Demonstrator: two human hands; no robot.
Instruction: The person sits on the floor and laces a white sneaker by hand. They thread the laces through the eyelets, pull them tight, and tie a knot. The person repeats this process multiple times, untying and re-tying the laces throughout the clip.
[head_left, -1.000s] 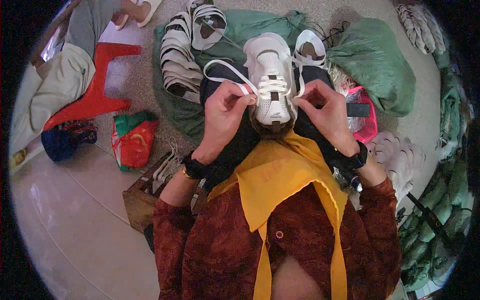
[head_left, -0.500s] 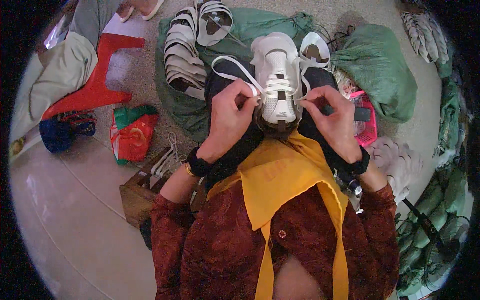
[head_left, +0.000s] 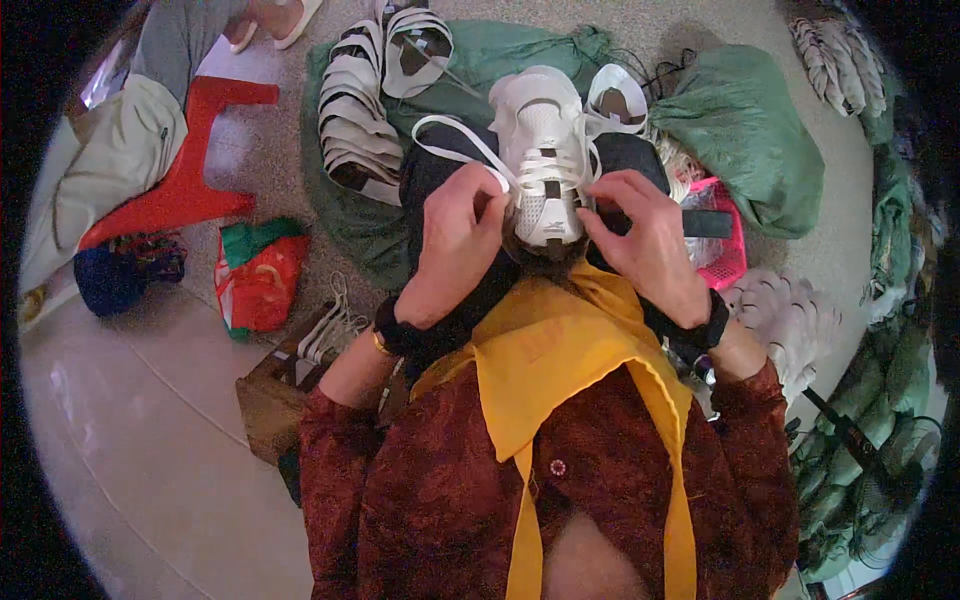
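A white shoe upper (head_left: 545, 120) with a mesh tongue rests on my lap, its toe pointing away from me. White shoelace crosses its front in several rows. My left hand (head_left: 462, 225) is closed in a pinch on the shoelace (head_left: 450, 122), which loops up and out at the upper's left side. At the right edge of the upper, my right hand (head_left: 645, 240) pinches the other side of the shoelace; its fingertips are close against the eyelet edge. The lace tips are too small to make out.
Stacked white uppers (head_left: 345, 120) lie on green sacking (head_left: 500, 45) ahead left. A full green sack (head_left: 745, 130) and pink basket (head_left: 735, 245) are at right. Left are a red stool (head_left: 205, 150) with a seated person's leg, a red-green bag (head_left: 262, 275), and a wooden box (head_left: 270, 400).
My right hand has moved left, its fingertips now against the upper's edge. My left hand keeps its pinch on the lace. The whole view has shifted slightly.
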